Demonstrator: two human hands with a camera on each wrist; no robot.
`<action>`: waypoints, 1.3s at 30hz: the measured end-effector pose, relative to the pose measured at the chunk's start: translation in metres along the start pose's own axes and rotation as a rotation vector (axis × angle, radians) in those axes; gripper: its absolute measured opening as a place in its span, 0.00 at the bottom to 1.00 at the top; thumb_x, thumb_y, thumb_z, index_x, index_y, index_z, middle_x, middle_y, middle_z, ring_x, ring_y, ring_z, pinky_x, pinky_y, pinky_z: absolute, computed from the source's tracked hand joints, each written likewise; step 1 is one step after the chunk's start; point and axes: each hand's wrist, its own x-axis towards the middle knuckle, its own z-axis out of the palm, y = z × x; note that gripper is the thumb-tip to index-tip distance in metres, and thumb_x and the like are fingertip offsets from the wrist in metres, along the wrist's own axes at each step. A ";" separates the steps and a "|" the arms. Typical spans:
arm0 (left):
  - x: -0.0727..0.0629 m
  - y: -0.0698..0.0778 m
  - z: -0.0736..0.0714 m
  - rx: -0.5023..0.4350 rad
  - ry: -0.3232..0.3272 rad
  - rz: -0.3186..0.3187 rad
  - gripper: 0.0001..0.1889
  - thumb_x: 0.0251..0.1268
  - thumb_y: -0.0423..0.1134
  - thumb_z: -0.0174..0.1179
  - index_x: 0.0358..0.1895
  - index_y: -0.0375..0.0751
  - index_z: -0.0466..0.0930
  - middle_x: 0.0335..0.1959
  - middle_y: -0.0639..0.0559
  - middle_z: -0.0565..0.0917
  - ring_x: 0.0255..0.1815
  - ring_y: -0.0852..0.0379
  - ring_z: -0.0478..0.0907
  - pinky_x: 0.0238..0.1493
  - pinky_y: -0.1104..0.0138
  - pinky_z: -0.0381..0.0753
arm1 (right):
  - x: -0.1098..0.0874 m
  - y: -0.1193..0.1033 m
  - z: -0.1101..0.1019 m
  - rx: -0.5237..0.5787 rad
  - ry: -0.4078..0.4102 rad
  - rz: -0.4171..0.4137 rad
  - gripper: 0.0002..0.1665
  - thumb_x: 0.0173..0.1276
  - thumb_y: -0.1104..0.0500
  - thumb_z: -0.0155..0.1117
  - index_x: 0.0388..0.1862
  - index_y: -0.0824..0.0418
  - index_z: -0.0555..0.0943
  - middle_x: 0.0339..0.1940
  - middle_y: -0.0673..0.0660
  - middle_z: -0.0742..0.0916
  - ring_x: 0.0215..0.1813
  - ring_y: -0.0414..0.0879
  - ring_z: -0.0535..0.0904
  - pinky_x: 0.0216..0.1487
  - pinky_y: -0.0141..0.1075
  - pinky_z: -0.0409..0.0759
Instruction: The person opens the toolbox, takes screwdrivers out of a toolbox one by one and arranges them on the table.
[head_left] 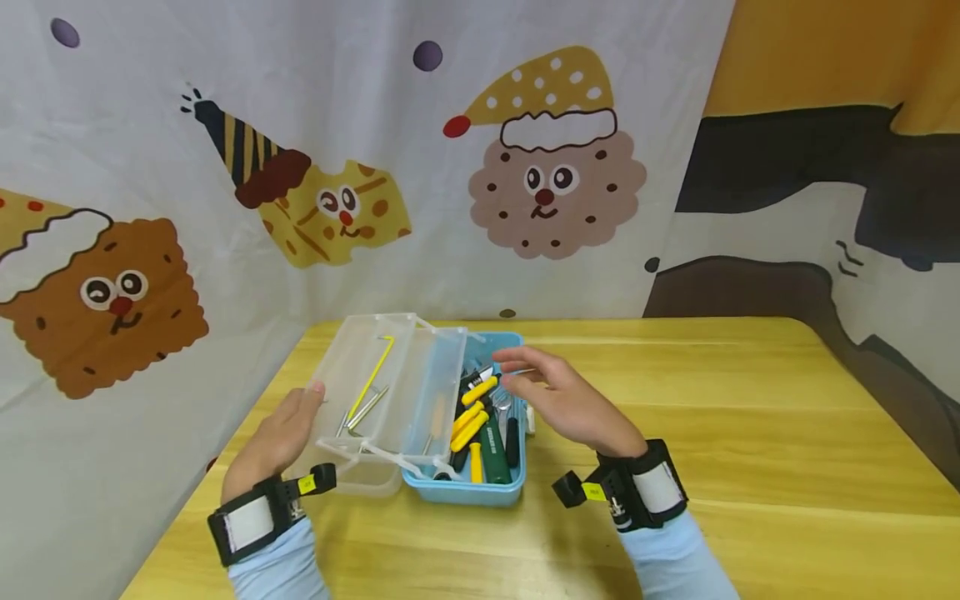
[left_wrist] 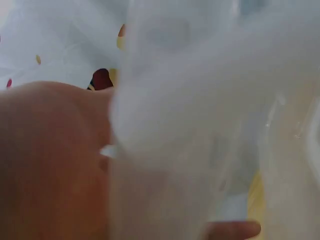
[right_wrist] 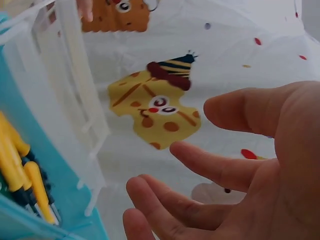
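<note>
A light-blue toolbox stands on the table with its translucent tiers swung out to the left. My left hand grips the outer edge of the translucent tray; in the left wrist view a fingertip shows past the cloudy plastic. In that tray lie a yellow hex key and several silver ones. My right hand hovers over the box's right rim, fingers spread and holding nothing. Below it in the box are yellow-handled screwdrivers, a green-handled tool and a black-handled tool.
The wooden table stretches to the right of the toolbox. Behind it hangs a pale cloth printed with cartoon biscuits and cheese. A white latch sticks out from the box's right side.
</note>
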 end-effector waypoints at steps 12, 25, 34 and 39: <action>-0.007 0.017 0.006 0.046 0.110 0.127 0.38 0.83 0.64 0.43 0.70 0.28 0.64 0.58 0.34 0.76 0.59 0.40 0.74 0.60 0.46 0.76 | 0.016 0.010 0.040 -0.360 -0.071 0.067 0.26 0.77 0.57 0.67 0.71 0.63 0.79 0.71 0.62 0.80 0.70 0.58 0.76 0.68 0.54 0.79; -0.008 0.020 0.006 0.034 0.093 0.112 0.37 0.83 0.63 0.45 0.69 0.28 0.62 0.55 0.36 0.76 0.56 0.42 0.74 0.56 0.50 0.76 | 0.021 0.018 0.070 -0.713 -0.089 0.028 0.26 0.68 0.57 0.76 0.64 0.61 0.85 0.60 0.61 0.89 0.64 0.62 0.82 0.64 0.63 0.75; -0.005 0.023 0.005 0.071 0.082 0.087 0.42 0.82 0.65 0.45 0.72 0.24 0.58 0.57 0.33 0.73 0.57 0.39 0.72 0.58 0.45 0.76 | 0.021 0.022 0.085 -0.872 -0.057 0.025 0.31 0.62 0.52 0.83 0.63 0.55 0.86 0.52 0.60 0.91 0.52 0.56 0.85 0.52 0.53 0.75; -0.006 0.024 0.005 0.079 0.073 0.075 0.44 0.82 0.65 0.44 0.75 0.23 0.55 0.61 0.31 0.71 0.60 0.37 0.71 0.63 0.41 0.74 | 0.019 0.023 0.090 -0.923 -0.062 -0.001 0.36 0.62 0.47 0.83 0.69 0.44 0.82 0.54 0.60 0.89 0.49 0.54 0.83 0.50 0.53 0.72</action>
